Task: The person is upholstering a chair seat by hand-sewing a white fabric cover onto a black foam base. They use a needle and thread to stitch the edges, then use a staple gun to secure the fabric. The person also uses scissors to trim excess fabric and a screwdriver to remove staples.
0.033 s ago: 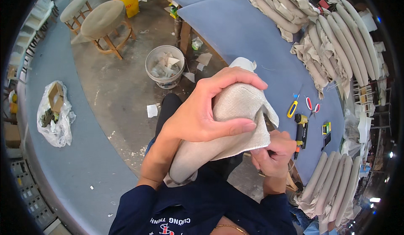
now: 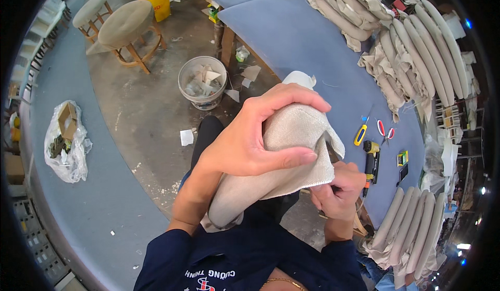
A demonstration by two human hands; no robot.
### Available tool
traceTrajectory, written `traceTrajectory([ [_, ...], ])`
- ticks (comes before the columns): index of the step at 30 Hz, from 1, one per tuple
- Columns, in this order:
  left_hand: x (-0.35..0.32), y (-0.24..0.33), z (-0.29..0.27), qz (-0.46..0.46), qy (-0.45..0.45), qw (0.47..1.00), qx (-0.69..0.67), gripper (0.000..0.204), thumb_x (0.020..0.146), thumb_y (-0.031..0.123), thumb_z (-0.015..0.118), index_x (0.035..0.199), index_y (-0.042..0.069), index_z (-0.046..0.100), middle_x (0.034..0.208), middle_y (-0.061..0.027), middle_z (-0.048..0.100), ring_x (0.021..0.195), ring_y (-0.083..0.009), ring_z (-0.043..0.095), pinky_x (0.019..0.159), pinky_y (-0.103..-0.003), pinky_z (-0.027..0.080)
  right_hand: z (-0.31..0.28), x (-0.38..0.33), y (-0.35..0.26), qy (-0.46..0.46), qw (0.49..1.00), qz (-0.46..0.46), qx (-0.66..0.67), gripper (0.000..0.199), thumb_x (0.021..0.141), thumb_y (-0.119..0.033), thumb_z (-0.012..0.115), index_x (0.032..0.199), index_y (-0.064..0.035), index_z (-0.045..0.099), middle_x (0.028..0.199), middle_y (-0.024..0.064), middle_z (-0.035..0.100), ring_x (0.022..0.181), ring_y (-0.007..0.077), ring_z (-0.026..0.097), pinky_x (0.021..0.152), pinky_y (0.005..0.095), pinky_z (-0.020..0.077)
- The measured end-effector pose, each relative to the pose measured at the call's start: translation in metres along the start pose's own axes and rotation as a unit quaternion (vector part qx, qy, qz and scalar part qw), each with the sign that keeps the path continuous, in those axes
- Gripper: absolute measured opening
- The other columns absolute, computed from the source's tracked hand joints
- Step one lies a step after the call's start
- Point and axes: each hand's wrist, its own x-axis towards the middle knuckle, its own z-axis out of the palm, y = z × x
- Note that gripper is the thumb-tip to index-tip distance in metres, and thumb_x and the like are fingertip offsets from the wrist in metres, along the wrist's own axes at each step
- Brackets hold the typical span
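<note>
A long padded piece covered in beige woven fabric (image 2: 294, 132) lies slantwise across my lap, its lower rounded end near my shirt. My left hand (image 2: 242, 140) is closed round it from the left, thumb and fingers curved over its bulging upper part. On the right side the fabric forms a loose folded flap (image 2: 310, 174) with a pointed corner. Just under that corner is my right hand (image 2: 342, 187), its fingers curled tight; whatever they pinch is hidden. A pale end (image 2: 299, 78) of the piece shows beyond my left fingers.
On the blue-grey table (image 2: 271, 25) lie a yellow-handled screwdriver (image 2: 360, 135), red-handled scissors (image 2: 385, 132) and a power tool (image 2: 372, 161). Stacks of padded pieces (image 2: 427, 57) stand right. A scrap bucket (image 2: 203, 83), round stools (image 2: 127, 25) and a plastic bag (image 2: 67, 140) are on the floor.
</note>
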Motion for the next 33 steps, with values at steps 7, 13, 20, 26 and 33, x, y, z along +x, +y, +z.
traceTrajectory([
  [7, 0.035, -0.013, -0.021, 0.016, -0.159, 0.985, -0.069, 0.038, 0.072, 0.017, 0.082, 0.105, 0.001, 0.075, 0.107, -0.0128, 0.072, 0.101, -0.0235, 0.067, 0.093, -0.035, 0.049, -0.005, -0.009, -0.008, -0.027, 0.996, 0.063, 0.048, 0.008, 0.087, 0.005, 0.069, 0.092, 0.0097, 0.074, 0.050, 0.0034, 0.057, 0.039, 0.0096, 0.055, 0.041, 0.0240, 0.0392],
  [13, 0.033, -0.014, -0.016, 0.025, -0.151, 0.985, -0.074, 0.030, 0.073, 0.015, 0.081, 0.099, 0.003, 0.074, 0.099, -0.0098, 0.073, 0.093, -0.0223, 0.067, 0.086, -0.034, 0.050, 0.000, -0.012, -0.012, 0.025, 0.994, 0.068, 0.076, 0.009, 0.089, 0.003, 0.070, 0.090, 0.0117, 0.074, 0.048, 0.0028, 0.057, 0.037, 0.0083, 0.051, 0.038, 0.0243, 0.0366],
  [20, 0.026, -0.018, -0.007, 0.063, -0.120, 0.990, -0.042, 0.028, 0.076, 0.014, 0.081, 0.101, 0.004, 0.074, 0.099, -0.0084, 0.072, 0.092, -0.0208, 0.066, 0.084, -0.033, 0.050, 0.034, -0.010, -0.034, 0.131, 0.972, 0.161, 0.112, 0.040, 0.095, -0.013, 0.065, 0.059, 0.0038, 0.061, 0.039, 0.0005, 0.047, 0.031, 0.0097, 0.042, 0.036, 0.0257, 0.0327],
  [26, 0.026, -0.014, -0.008, 0.016, -0.119, 0.985, -0.120, 0.029, 0.076, 0.013, 0.080, 0.100, -0.001, 0.074, 0.097, -0.0133, 0.071, 0.092, -0.0239, 0.066, 0.085, -0.035, 0.050, 0.031, -0.015, -0.023, 0.103, 0.986, 0.106, 0.076, 0.015, 0.094, 0.000, 0.065, 0.092, 0.0119, 0.073, 0.048, 0.0026, 0.055, 0.039, 0.0068, 0.051, 0.039, 0.0246, 0.0350],
  [33, 0.028, -0.015, -0.005, 0.028, -0.115, 0.987, -0.113, 0.029, 0.076, 0.018, 0.076, 0.097, -0.002, 0.075, 0.094, -0.0149, 0.072, 0.093, -0.0265, 0.066, 0.088, -0.037, 0.049, 0.009, -0.046, -0.019, 0.072, 0.996, 0.058, 0.006, 0.013, 0.083, 0.006, 0.069, 0.094, 0.0093, 0.075, 0.067, 0.0133, 0.071, 0.052, 0.0151, 0.065, 0.053, 0.0257, 0.0508],
])
